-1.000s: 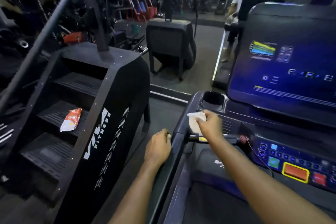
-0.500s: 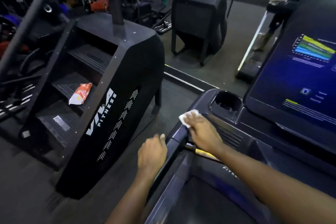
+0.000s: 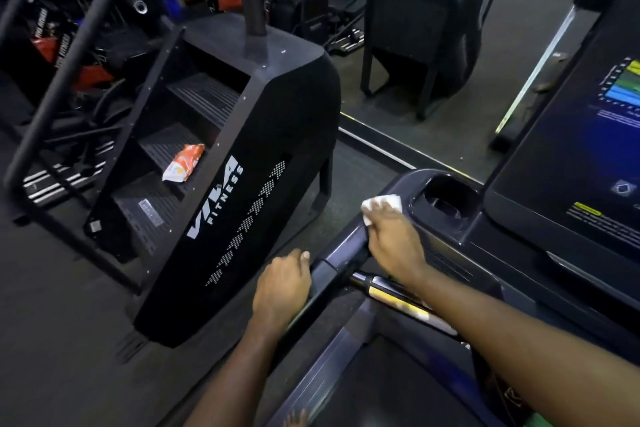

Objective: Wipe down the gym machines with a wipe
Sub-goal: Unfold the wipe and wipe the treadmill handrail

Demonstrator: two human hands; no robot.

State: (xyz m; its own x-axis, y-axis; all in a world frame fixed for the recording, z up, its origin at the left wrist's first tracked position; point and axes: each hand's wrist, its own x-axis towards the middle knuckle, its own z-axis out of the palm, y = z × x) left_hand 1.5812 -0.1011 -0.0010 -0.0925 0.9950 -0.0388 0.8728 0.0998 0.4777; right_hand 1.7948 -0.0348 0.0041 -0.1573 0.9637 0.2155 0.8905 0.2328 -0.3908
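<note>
Open floor runs through mid-frame between the stair climber at left and my treadmill rail; the cup holder and screen wall off the right.

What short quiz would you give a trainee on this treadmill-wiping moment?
1. True or false: the left hand grips the treadmill's handrail.
2. Fill in: the orange packet lies on a step of the ___.
3. The right hand presses the wipe: A) on the screen; B) on the console corner beside the cup holder; C) on the floor.
Key: 1 true. 2 stair climber. 3 B.
</note>
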